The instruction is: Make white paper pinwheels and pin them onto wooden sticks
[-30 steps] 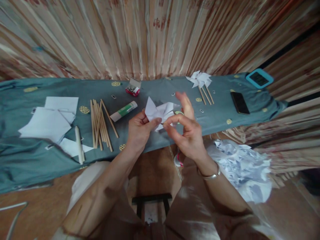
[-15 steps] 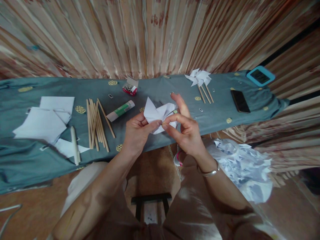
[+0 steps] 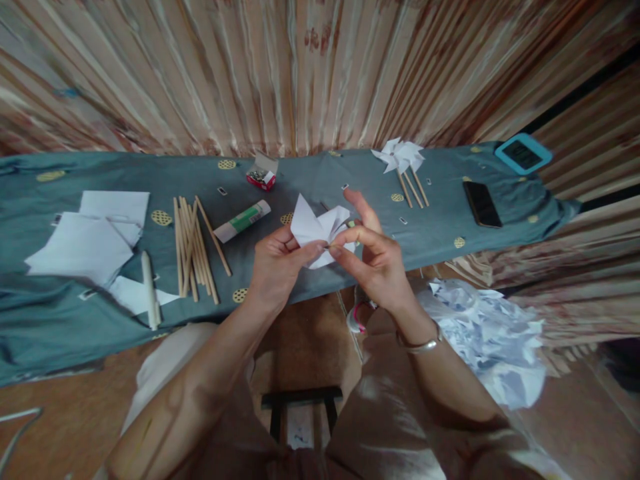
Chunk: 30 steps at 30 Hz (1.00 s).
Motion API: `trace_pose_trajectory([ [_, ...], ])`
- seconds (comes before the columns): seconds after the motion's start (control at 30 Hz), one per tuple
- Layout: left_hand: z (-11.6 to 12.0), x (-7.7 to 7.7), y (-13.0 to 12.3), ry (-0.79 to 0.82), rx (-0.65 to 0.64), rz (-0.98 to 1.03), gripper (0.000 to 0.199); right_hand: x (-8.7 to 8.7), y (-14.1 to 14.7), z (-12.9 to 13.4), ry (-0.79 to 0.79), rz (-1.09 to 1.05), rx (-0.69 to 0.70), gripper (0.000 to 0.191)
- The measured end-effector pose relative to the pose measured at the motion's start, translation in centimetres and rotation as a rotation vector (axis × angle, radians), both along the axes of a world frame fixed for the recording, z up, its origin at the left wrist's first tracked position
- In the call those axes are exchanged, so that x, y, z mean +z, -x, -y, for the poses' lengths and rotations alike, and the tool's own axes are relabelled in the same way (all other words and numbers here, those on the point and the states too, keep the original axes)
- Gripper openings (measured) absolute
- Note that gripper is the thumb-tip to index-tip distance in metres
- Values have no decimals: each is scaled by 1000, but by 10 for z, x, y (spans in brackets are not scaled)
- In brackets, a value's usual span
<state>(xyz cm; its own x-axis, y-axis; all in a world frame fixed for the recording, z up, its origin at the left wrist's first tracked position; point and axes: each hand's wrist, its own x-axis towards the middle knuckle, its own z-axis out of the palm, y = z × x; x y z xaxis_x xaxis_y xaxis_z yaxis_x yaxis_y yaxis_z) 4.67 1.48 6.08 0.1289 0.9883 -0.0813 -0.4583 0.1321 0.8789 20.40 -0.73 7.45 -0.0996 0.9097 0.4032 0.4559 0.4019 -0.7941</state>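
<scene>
My left hand is closed on a partly folded white paper pinwheel, thumb pressed near its centre. At that centre the thumb and forefinger of my right hand pinch what looks like a small metal pin, mostly covered by the fingertips. The other right fingers are raised behind the paper, partly hidden. Just beyond my hands, an open red box holds small shiny metal pieces. Nearby are a green-and-white glue stick and a bundle of wooden sticks.
Pinwheels on sticks lie at the back right, near a black phone and a blue-framed timer. White paper sheets and a white pen-shaped cutter lie left. A bag of paper pieces stands below the table's right side.
My hands and the pinwheel have shifted very slightly right in the view. Both grips look the same as before.
</scene>
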Motion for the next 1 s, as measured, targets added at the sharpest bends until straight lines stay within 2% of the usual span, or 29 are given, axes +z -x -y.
trace_pose_trajectory([
  [0.43, 0, -1, 0, -5, 1, 10, 31, -1, -2, -3, 77, -36, 31, 17],
  [0.73, 1, -3, 1, -35, -3, 14, 31, -7, -3, -5, 165, -167, 61, 15],
  [1.0, -1, -5, 2, -72, -4, -21, 32, -9, 1, -7, 262, -301, 73, 21],
])
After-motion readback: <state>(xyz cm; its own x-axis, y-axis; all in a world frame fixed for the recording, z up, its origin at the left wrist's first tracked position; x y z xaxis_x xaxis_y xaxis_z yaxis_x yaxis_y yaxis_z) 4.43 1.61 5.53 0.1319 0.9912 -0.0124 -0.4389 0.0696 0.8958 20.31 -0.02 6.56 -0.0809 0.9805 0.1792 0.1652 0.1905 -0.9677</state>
